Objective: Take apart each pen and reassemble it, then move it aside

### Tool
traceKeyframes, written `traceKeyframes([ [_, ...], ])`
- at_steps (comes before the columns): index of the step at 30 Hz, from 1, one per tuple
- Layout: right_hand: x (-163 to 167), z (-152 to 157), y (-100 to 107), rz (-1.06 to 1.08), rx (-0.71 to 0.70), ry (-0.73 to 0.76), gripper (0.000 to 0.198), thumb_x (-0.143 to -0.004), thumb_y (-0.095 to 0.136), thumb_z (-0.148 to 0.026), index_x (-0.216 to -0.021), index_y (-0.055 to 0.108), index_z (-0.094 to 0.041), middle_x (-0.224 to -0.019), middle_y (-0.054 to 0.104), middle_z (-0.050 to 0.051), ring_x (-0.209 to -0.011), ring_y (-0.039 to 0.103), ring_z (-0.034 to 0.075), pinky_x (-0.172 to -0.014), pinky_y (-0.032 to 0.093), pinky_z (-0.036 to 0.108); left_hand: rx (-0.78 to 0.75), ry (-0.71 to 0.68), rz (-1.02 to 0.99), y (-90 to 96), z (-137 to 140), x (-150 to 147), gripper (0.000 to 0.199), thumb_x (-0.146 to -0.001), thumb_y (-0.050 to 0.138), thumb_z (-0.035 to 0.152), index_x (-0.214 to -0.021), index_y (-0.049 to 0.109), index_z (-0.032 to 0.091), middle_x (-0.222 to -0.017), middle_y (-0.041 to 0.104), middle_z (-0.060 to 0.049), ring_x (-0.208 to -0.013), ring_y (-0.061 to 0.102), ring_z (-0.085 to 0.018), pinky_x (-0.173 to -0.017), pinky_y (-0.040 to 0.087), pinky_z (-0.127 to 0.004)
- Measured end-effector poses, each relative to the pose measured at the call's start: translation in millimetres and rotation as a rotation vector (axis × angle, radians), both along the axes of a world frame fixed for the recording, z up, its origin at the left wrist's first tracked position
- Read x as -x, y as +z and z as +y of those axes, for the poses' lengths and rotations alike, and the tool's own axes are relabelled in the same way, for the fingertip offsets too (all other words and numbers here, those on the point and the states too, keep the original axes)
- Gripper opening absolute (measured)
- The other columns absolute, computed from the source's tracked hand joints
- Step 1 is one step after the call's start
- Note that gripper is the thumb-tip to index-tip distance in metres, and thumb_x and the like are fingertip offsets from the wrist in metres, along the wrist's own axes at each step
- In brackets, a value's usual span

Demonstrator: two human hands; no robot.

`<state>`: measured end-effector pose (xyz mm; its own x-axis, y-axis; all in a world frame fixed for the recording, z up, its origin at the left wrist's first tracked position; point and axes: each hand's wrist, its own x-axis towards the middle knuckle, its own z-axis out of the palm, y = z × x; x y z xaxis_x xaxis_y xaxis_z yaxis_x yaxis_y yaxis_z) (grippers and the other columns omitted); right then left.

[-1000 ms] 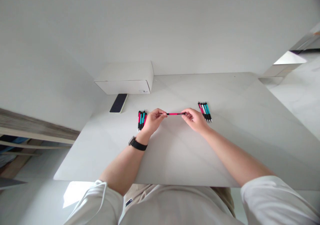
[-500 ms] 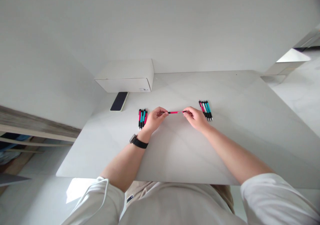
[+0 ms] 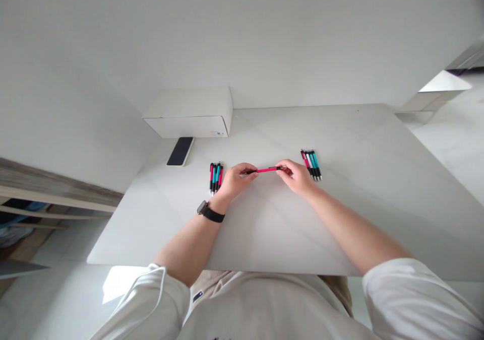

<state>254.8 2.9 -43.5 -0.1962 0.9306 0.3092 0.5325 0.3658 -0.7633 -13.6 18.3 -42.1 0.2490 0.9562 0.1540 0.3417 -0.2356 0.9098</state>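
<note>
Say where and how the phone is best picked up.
Probably across the long edges of the phone, at its near end, coming from the near side and above: it lies flat, dark face up, both long edges free, with the box close beyond its far end.

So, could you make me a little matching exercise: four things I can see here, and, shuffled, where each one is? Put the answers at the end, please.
Things
1. Lone pink pen
2. Phone
3. Watch
4. White box

Places
A. Around the left wrist
B. Between the left hand and the right hand
C. At the back left of the table
D. Lying flat, just in front of the box

Pairs: 1-B, 2-D, 3-A, 4-C
</note>
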Motion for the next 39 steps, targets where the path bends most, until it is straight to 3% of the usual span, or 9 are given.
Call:
traceKeyframes([
  [6, -1.4, -0.4, -1.7, 0.053, 0.077, 0.014, 0.033, -0.094, 0.066, -0.051, -0.119, 0.068, -0.03, -0.089, 0.075, 0.003, -0.072, 0.068, 0.02, -0.069, 0.054, 0.032, -0.048, 0.055, 0.015, 0.8, -1.1, 0.3, 0.024, -0.089, 0.077, 0.042, -0.103, 0.078, 0.024, -0.103, 0.079, -0.007, -0.098, 0.073, -0.023, -0.092, 0.057, -0.038],
  [10, -2.4, -0.1, -1.2, 0.033, 0.102, 0.029, 0.03, -0.1, 0.058, -0.054, -0.107, 0.073, -0.029, -0.089, 0.077, 0.003, -0.076, 0.069, 0.022, -0.072, 0.053, 0.034, -0.06, 0.056, 0.012, 1.7, -2.0, 0.3, 0.024, -0.089, 0.076, 0.042, -0.104, 0.078, 0.024, -0.105, 0.078, -0.007, -0.1, 0.073, -0.023, -0.095, 0.057, -0.038],
  [21, 0.3, 1.4, -1.7, 0.004, -0.076, 0.081, 0.02, -0.1, 0.057, -0.042, -0.107, 0.07, -0.028, -0.102, 0.071, 0.008, -0.086, 0.067, 0.023, -0.08, 0.056, 0.036, -0.081, 0.005, 0.167, 6.3, -3.4, -1.1, 0.016, -0.091, 0.071, 0.035, -0.101, 0.078, 0.025, -0.102, 0.079, -0.005, -0.095, 0.072, -0.024, -0.084, 0.055, -0.036],
  [27, -1.5, 0.6, -2.8, 0.0, 0.031, 0.039, 0.035, -0.096, 0.065, -0.05, -0.124, 0.065, -0.028, -0.106, 0.075, 0.006, -0.076, 0.068, 0.02, -0.068, 0.055, 0.032, -0.114, 0.021, 0.205, 10.2, -4.4, -0.9, 0.015, -0.093, 0.069, 0.033, -0.102, 0.077, 0.025, -0.104, 0.079, -0.005, -0.1, 0.072, -0.024, -0.089, 0.055, -0.037],
  [30, -3.7, 2.3, -3.7, -0.054, 0.067, 0.052, 0.03, -0.102, 0.055, -0.051, -0.111, 0.071, -0.027, -0.09, 0.076, 0.004, -0.074, 0.07, 0.021, -0.068, 0.053, 0.032, -0.119, 0.02, 0.23, 11.2, -5.1, -1.0, 0.016, -0.094, 0.068, 0.034, -0.104, 0.077, 0.025, -0.105, 0.078, -0.004, -0.102, 0.072, -0.023, -0.091, 0.055, -0.036],
  [32, -4.2, 3.2, -4.0, -0.069, 0.052, 0.055, 0.031, -0.104, 0.052, -0.05, -0.104, 0.072, -0.027, -0.084, 0.076, 0.003, -0.073, 0.07, 0.021, -0.069, 0.053, 0.032, -0.12, 0.013, 0.254, 11.7, -5.6, -1.2, 0.016, -0.094, 0.068, 0.034, -0.104, 0.077, 0.025, -0.105, 0.078, -0.004, -0.101, 0.072, -0.023, -0.091, 0.055, -0.036],
  [39, -1.3, 3.1, -6.6, -0.025, -0.042, 0.047, 0.028, -0.097, 0.063, -0.043, -0.12, 0.068, -0.028, -0.102, 0.076, 0.006, -0.075, 0.069, 0.02, -0.072, 0.056, 0.034, -0.137, 0.008, 0.281, 11.5, -5.6, -1.8, 0.014, -0.094, 0.068, 0.031, -0.103, 0.076, 0.024, -0.105, 0.079, -0.004, -0.101, 0.072, -0.023, -0.092, 0.056, -0.036],
])
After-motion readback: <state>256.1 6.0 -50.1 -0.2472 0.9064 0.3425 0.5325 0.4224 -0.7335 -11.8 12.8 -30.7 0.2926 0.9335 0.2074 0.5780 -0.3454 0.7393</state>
